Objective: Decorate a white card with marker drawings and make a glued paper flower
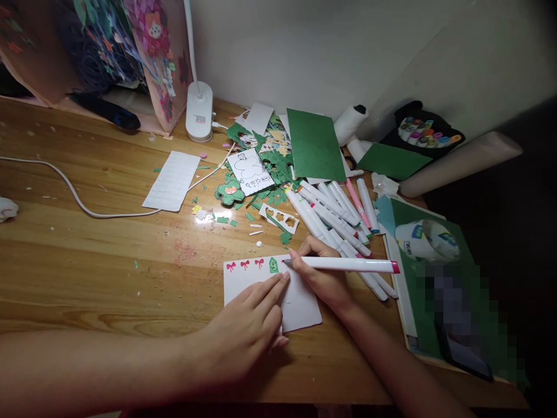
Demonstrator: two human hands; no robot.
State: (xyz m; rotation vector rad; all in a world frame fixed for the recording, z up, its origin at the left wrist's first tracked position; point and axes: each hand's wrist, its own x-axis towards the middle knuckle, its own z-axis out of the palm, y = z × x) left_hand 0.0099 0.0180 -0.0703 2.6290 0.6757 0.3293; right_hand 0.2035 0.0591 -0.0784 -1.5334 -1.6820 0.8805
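Observation:
A white card (302, 307) lies on the wooden desk, with three pink bows and a green house-like shape drawn along its top edge. My right hand (324, 276) is closed around a white marker (348, 264) with a pink end. The marker's tip meets the card just right of the green drawing, at a small pink mark. My left hand (252, 319) lies across the card with its fingers stretched out, pressing it down. A small white bit shows by its thumb; I cannot make out what it is.
Several white markers (331, 209) lie heaped beyond my right hand. Behind are green paper scraps (278, 162), a green sheet (315, 145) and a drawn-on white card (252, 172). A lamp base (199, 113) stands at the back; a tape roll (429, 241) is at right.

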